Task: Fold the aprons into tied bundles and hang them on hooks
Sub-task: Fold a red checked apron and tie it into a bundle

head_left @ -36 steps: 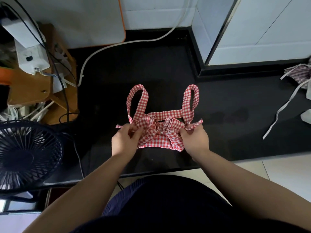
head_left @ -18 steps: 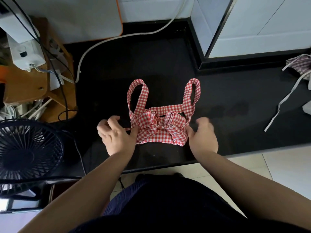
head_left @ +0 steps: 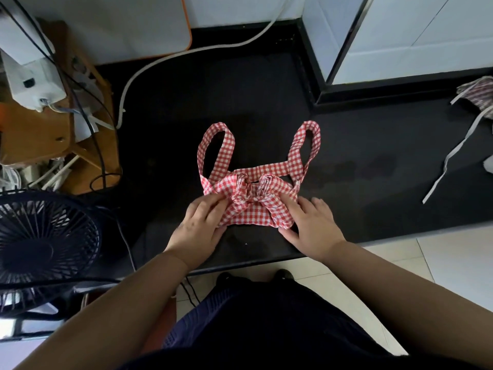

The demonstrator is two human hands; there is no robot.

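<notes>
On my screen the red and white checked apron (head_left: 250, 209) lies on the black tabletop (head_left: 165, 124), near its front edge and directly in front of the person. It is folded into a small bundle with two gathered folds at its middle. Two strap loops lie flat on the far side of it, the left loop (head_left: 226, 153) and the right loop (head_left: 296, 156), and a checked band joins them.

The left hand (head_left: 198, 228) holds the left end of the bundle. Its fingers (head_left: 213, 202) are on top of the cloth and the thumb is at the lower edge, so the cloth is pinched between them. The right hand (head_left: 312, 228) holds the right end in a similar way: the first fingers are curled into the cloth, the thumb is under the lower corner, and the outer fingers touch the tabletop just beside the bundle.

At the right edge of the view I see a second apron (head_left: 477, 93) on the same tabletop, well apart, with a white strap (head_left: 450, 156) trailing toward the front. On the left stand a dark fan (head_left: 45, 244) and a wooden stand (head_left: 34, 132) with a white device (head_left: 32, 81) on it. A white cable (head_left: 186, 53) runs across the back.
</notes>
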